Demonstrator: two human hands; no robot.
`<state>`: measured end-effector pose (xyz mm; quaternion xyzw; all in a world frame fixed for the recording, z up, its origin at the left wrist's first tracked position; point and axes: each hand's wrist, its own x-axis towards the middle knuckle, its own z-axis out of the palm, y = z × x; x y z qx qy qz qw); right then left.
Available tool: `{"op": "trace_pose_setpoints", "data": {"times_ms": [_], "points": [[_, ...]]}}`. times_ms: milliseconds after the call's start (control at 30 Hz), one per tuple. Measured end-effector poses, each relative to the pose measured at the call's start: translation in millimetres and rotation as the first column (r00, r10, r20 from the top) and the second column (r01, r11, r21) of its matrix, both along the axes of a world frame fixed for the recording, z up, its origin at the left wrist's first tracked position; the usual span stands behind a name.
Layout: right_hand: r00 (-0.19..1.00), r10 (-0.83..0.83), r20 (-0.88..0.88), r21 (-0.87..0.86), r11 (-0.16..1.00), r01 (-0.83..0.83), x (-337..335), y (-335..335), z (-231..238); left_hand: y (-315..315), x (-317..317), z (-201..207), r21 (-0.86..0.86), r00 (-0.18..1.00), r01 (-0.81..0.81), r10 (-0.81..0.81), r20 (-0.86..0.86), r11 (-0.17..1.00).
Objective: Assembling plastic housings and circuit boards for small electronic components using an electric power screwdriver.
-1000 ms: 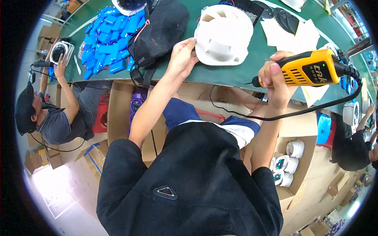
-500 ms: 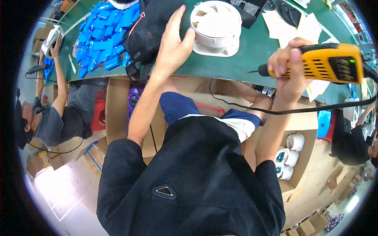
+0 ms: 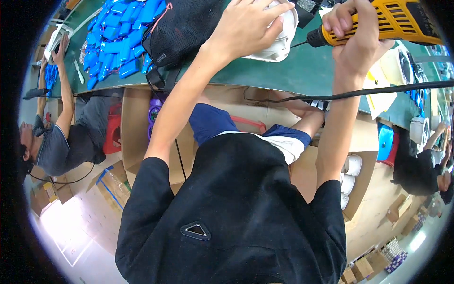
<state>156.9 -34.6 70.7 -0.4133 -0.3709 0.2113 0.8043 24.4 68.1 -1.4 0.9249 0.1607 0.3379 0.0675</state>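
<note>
My left hand lies over a white round plastic housing at the table's near edge, fingers and thumb curled round its top. The hand and the picture's upper edge hide much of the housing. My right hand is wrapped round a yellow and black corded power screwdriver. Its thin bit points left, with the tip right beside the housing's right side; whether they touch I cannot tell. A black cable crosses over my right forearm.
Left of my left hand lie a black mesh bag and a heap of blue wrapped packs on the green table. Pale paper sheets hang at the right edge. An open cardboard box below holds white housings. Co-workers sit at both sides.
My left hand has moved right and closed over the white housing. My right hand has raised the screwdriver up the picture, bringing its bit beside the housing. The view has shifted slightly.
</note>
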Motion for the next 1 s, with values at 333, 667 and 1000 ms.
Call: {"op": "trace_pose_setpoints", "data": {"times_ms": [333, 667, 1000], "points": [[0.996, 0.068, 0.051, -0.023, 0.998, -0.066, -3, 7, -2, -2, 0, -6, 0.269, 0.996, -0.091, 0.091, 0.011, 0.959], [0.997, 0.077, 0.023, -0.007, 0.997, -0.077, 1, 10, -4, -5, 2, -1, 0.27, 0.993, -0.108, 0.118, -0.02, 0.957], [0.996, 0.057, 0.073, -0.025, 0.998, -0.055, 0, 4, -5, 4, 12, -24, 0.234, 0.97, -0.107, 0.05, 0.237, 0.966]]}}
